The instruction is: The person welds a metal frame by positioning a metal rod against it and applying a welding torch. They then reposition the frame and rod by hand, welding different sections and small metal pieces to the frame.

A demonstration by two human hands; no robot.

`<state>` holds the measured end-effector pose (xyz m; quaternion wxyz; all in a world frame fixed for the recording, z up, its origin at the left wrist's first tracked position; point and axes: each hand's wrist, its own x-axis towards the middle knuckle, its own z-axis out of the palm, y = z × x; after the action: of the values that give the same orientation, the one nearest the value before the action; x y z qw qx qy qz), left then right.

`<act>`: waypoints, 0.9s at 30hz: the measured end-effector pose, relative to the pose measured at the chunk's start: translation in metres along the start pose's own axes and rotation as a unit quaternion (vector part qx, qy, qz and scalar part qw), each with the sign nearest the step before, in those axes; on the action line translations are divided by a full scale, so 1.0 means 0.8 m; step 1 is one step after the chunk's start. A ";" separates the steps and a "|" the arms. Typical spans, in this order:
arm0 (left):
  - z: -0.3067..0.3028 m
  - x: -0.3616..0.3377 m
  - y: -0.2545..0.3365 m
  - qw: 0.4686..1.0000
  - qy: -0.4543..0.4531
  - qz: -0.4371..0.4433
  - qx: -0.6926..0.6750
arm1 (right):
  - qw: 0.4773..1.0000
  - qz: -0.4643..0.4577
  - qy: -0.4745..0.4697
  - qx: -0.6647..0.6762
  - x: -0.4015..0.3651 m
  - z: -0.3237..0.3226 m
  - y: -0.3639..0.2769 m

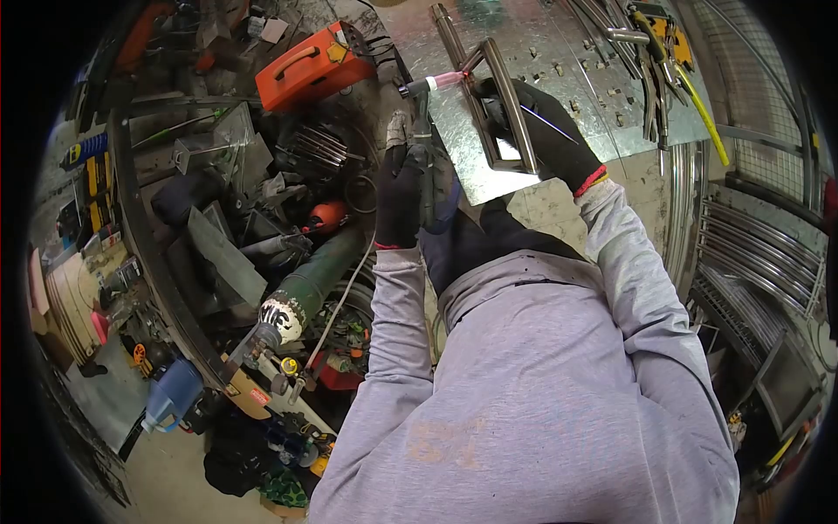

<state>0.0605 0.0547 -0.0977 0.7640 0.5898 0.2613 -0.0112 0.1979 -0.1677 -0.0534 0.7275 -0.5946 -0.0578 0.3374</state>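
My left hand [399,196], in a black glove with whitish fingertips, is closed on a TIG welding torch [427,162]. The torch's pink cup [449,79] points at a joint on a metal tube frame [509,96], where a small red glow shows. This frame stands on the shiny metal table [476,179]. My right hand [550,140], gloved in black with a red cuff, reaches under one tube of the frame. A thin filler rod [548,124] runs across that hand, in line with the joint. The tube partly hides the right fingers.
An orange machine [314,68] with a handle sits left of the table. Clamps and pliers [650,65] crowd its far right. A green gas cylinder [319,275] lies among scrap at left. Metal tubes [759,249] fill a rack at right.
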 end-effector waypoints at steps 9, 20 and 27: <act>0.028 -0.008 0.020 0.998 0.019 0.048 -0.028 | 1.000 -0.007 0.002 0.005 0.004 -0.003 0.008; 0.027 -0.005 0.013 0.975 0.028 0.179 0.130 | 0.994 -0.049 0.058 -0.075 0.006 0.002 0.013; 0.016 -0.006 0.000 0.999 0.014 0.012 0.030 | 0.993 -0.030 0.116 -0.020 -0.003 0.007 0.005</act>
<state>0.0613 0.0415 -0.0937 0.7426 0.6154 0.2641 -0.0017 0.1914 -0.1641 -0.0544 0.7271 -0.6420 0.0020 0.2432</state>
